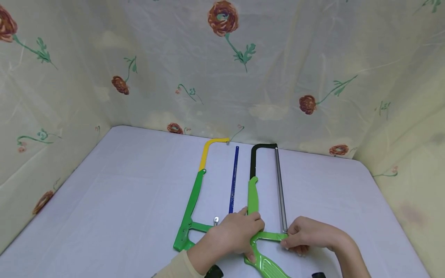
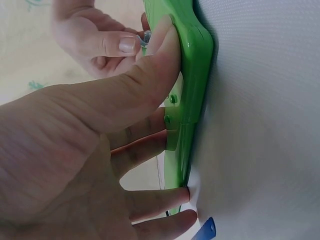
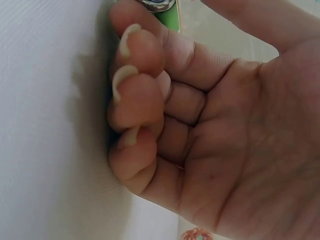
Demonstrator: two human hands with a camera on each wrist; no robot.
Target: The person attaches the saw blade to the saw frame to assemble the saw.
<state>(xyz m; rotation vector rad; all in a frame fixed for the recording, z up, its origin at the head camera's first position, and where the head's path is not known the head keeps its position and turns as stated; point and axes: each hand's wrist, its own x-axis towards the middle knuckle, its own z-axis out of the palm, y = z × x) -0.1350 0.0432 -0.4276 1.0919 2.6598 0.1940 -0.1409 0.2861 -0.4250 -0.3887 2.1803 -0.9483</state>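
A light green hacksaw (image 1: 253, 195) with a black front bow lies on the table, a grey blade (image 1: 281, 185) fitted along its right side. My left hand (image 1: 236, 231) grips its frame just above the handle, thumb on the near side and fingers spread along the far side. At the blade's near end, my right hand (image 1: 309, 233) pinches the small metal wing nut (image 2: 146, 37) between thumb and index finger. Its other fingers curl toward the palm, close over the cloth. Part of the metal fitting (image 3: 161, 4) shows at the top of the right wrist view.
Left of it lies a darker green hacksaw (image 1: 194, 193) with a yellow front bow, partly hidden by my left arm. A loose blue blade (image 1: 234, 179) lies between the saws. White cloth covers the table (image 1: 121, 200); a flowered curtain (image 1: 271, 77) hangs behind. Dark objects (image 1: 318, 275) show at the bottom edge.
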